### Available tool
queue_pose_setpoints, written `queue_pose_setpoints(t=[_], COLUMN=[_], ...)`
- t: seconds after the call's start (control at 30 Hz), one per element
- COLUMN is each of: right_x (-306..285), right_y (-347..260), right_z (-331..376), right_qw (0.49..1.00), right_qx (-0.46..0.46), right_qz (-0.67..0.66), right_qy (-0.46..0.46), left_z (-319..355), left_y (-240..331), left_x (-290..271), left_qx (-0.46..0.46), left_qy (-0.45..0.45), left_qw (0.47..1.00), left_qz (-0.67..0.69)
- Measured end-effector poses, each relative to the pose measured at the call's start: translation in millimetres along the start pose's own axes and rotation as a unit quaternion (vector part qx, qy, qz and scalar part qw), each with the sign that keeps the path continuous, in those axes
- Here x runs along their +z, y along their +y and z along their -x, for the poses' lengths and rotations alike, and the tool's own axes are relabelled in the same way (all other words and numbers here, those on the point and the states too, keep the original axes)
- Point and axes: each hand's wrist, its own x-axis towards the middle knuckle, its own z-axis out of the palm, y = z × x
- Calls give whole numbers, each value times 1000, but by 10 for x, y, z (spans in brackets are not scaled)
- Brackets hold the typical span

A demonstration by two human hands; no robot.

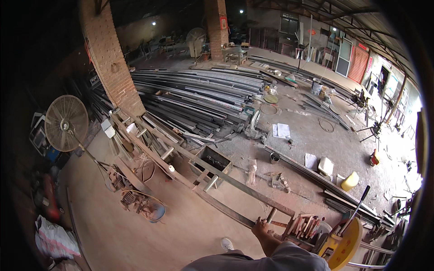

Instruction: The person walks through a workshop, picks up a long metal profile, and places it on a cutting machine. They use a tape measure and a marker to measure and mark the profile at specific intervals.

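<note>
My left hand (261, 227) is closed around the near end of a long steel bar (226, 210). The bar lies along a rusty roller rack (181, 165) that runs away to the upper left, and a roller (271, 215) sits just beside my fingers. My grey-sleeved forearm comes in from the lower edge. To the right of the hand stands a cut-off saw with a yellow guard (344, 246) and a raised black handle (360, 198). My right hand is out of sight.
A big pile of steel bars (199, 90) lies behind a brick pillar (113, 63). A pedestal fan (66, 123) stands at left, cables and motors (140, 203) on the floor. An open metal box (212, 160), a yellow jug (350, 181) and a box of short offcuts (305, 226) are nearby.
</note>
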Motion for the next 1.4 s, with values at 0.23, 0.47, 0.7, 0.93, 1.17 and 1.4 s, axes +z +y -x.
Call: queue_pose_setpoints(t=[0.23,0.47,0.7,0.93,1.17,1.4], right_x=[-218,-121,-599,-825,-334,101], right_y=[-19,-887,-2609,-3341,-3470,-3705], right_z=[-242,-129,1513,3331,4885,6127], right_qw=[990,864,693,634,487,340], right_qx=[35,-83,-168,-361,-436,-421], right_qz=[-38,-209,-300,-143,-38,133], right_qy=[-129,-450,-634,-669,-756,-830], left_z=[59,844,1726,2374,3266,4275], left_y=[477,1306,1776,1422,14,-734], left_x=[112,637,756,353,-131,-522], left_qx=[179,312,184,235,148,145], left_qy=[8,111,50,150,221,183], left_qw=[983,938,951,810,815,841], left_qz=[-24,-105,242,516,515,489])
